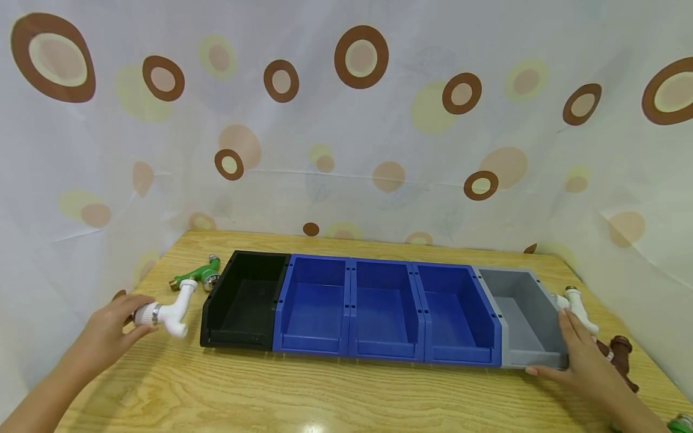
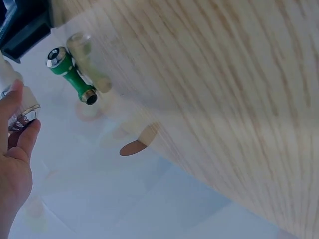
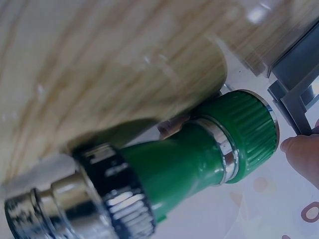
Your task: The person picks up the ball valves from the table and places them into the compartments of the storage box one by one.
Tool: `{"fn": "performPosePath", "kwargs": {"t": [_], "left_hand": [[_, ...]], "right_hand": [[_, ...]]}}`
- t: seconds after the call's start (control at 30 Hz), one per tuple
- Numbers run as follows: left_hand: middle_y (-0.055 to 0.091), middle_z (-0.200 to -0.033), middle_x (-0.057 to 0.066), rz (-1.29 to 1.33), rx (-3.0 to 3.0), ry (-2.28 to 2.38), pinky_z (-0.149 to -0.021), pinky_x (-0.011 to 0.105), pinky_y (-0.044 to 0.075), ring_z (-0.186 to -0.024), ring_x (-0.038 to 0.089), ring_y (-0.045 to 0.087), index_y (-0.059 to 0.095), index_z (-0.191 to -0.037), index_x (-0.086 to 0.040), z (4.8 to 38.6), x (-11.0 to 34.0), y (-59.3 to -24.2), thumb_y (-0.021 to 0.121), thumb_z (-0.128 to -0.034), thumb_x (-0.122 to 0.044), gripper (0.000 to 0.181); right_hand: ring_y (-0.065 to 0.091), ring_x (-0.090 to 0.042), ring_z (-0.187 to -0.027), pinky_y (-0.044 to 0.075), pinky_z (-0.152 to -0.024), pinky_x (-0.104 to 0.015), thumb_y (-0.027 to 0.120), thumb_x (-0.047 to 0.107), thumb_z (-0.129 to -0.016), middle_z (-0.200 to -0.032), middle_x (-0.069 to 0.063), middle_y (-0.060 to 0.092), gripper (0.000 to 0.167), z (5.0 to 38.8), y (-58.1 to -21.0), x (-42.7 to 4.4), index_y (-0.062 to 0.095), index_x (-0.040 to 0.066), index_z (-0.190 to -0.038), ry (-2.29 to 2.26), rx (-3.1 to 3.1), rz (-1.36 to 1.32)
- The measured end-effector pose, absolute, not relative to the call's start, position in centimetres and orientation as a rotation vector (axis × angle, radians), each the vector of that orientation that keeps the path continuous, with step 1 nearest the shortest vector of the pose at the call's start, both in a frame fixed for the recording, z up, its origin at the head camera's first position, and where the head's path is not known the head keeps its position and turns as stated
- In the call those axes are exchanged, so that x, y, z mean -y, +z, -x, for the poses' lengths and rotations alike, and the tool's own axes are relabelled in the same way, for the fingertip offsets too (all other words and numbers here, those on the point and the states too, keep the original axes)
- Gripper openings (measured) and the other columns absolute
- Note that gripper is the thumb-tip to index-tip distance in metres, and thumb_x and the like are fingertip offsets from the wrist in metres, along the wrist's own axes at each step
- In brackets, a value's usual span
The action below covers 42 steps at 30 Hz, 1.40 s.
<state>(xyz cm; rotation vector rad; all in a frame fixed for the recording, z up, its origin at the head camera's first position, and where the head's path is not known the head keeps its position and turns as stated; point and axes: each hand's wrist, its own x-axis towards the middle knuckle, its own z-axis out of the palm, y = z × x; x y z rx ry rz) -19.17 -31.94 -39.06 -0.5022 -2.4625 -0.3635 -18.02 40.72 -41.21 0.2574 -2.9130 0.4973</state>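
Observation:
My left hand [image 1: 110,322] holds a white plastic tap [image 1: 173,313] by its ribbed end, off the left of the black bin [image 1: 238,338]. The left wrist view shows fingers and thumb around the white tap's [image 2: 31,102] end, partly cut off by the frame. At the right, my right hand [image 1: 587,364] touches the near right corner of the grey bin [image 1: 533,359]. Its fingers lie fairly straight along the bin's side, and the thumb is at the front edge. A white tap [image 1: 579,310] and a brown tap [image 1: 621,355] lie just beyond that hand.
Three blue bins [image 1: 311,344] stand in a row between the black and grey ones. A green tap [image 1: 203,273] lies behind the left hand. Another green tap [image 3: 184,159] is at the near right. A patterned curtain [image 1: 346,132] surrounds the wooden table [image 1: 325,397].

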Motion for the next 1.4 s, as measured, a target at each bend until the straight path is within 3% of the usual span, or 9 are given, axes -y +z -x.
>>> {"fn": "performPosePath", "kwargs": {"t": [0.13, 0.4, 0.57, 0.8, 1.07, 1.4], "left_hand": [[0.064, -0.091, 0.016, 0.514, 2.440, -0.380, -0.056, 0.022, 0.052, -0.078, 0.000, 0.052, 0.064, -0.097, 0.004, 19.3, 31.5, -38.5, 0.082, -0.0499, 0.002, 0.050], [0.063, -0.095, 0.018, 0.534, 2.441, -0.389, -0.058, 0.023, 0.053, -0.077, 0.027, 0.057, 0.064, -0.095, 0.005, 19.6, 30.1, -37.4, 0.082, -0.0529, 0.003, 0.046], [0.063, -0.093, 0.017, 0.565, 2.404, -0.393, -0.060, 0.016, 0.051, -0.075, 0.024, 0.060, 0.064, -0.094, 0.006, 20.0, 29.4, -37.1, 0.082, -0.0515, 0.004, 0.046], [0.063, -0.096, 0.019, 0.573, 2.393, -0.435, -0.066, 0.002, 0.045, -0.080, 0.030, 0.061, 0.064, -0.098, 0.009, 20.1, 28.5, -37.0, 0.082, -0.0530, 0.004, 0.049], [0.064, -0.096, 0.016, 0.577, 2.414, -0.458, -0.060, 0.030, 0.054, -0.079, 0.025, 0.060, 0.064, -0.098, 0.003, 20.2, 27.2, -36.9, 0.081, -0.0570, 0.001, 0.044], [0.064, -0.096, 0.013, 0.605, 2.414, -0.502, -0.062, 0.033, 0.054, -0.080, 0.023, 0.060, 0.064, -0.101, 0.002, 20.9, 26.1, -36.7, 0.081, -0.0607, -0.001, 0.043]], "right_hand": [[-0.002, -0.057, -0.133, 0.023, -0.089, -0.074, 0.078, 0.037, -0.070, -0.147, -0.038, -0.005, 0.122, 18.0, -41.3, -40.7, -0.007, -0.011, -0.143, 0.495, 2.900, -0.266], [-0.001, -0.060, -0.130, 0.028, -0.083, -0.075, 0.076, 0.041, -0.073, -0.147, -0.038, -0.008, 0.122, 18.2, -40.9, -40.7, -0.011, -0.010, -0.143, 0.490, 2.963, -0.234], [0.000, -0.061, -0.130, 0.028, -0.083, -0.075, 0.075, 0.043, -0.073, -0.147, -0.038, -0.009, 0.123, 18.1, -40.8, -40.6, -0.012, -0.009, -0.143, 0.492, 2.974, -0.224], [0.002, -0.062, -0.129, 0.029, -0.082, -0.074, 0.074, 0.044, -0.074, -0.147, -0.038, -0.009, 0.122, 18.3, -40.6, -40.6, -0.011, -0.010, -0.142, 0.464, 2.988, -0.221], [0.002, -0.062, -0.128, 0.028, -0.083, -0.075, 0.073, 0.045, -0.074, -0.147, -0.037, -0.010, 0.122, 18.1, -40.3, -40.4, -0.011, -0.011, -0.142, 0.454, 3.013, -0.202], [0.003, -0.061, -0.129, 0.028, -0.084, -0.074, 0.074, 0.044, -0.074, -0.146, -0.038, -0.008, 0.121, 18.1, -40.5, -40.5, -0.010, -0.013, -0.142, 0.449, 3.004, -0.199]]}}
